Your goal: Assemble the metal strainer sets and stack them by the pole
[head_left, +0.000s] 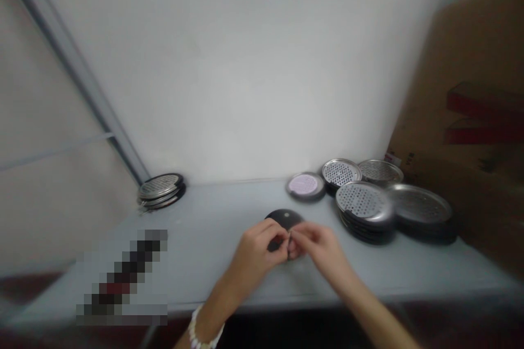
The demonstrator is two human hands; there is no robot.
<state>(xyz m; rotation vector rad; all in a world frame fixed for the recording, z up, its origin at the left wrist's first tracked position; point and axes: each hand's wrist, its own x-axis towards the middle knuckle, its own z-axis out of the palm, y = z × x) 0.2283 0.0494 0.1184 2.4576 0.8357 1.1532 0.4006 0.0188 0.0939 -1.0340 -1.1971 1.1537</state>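
Note:
A black round disc [277,216] with a small pale dot lies on the table just beyond my hands, partly hidden by them. My left hand [262,245] is closed in a pinch, fingertips and thumb together. My right hand [313,240] is pinched too, and its fingertips meet those of the left in front of the disc. A thin dark sliver shows between the fingertips; it is too small and blurred to name. Whether the fingers also touch the disc I cannot tell.
To the right stand several stacks of round metal grater plates [364,202] with black rims. A lilac-centred disc [305,184] lies at the back. More grater plates [161,188] are stacked back left. A pixelated patch covers the front left. A cardboard box [462,185] borders the right.

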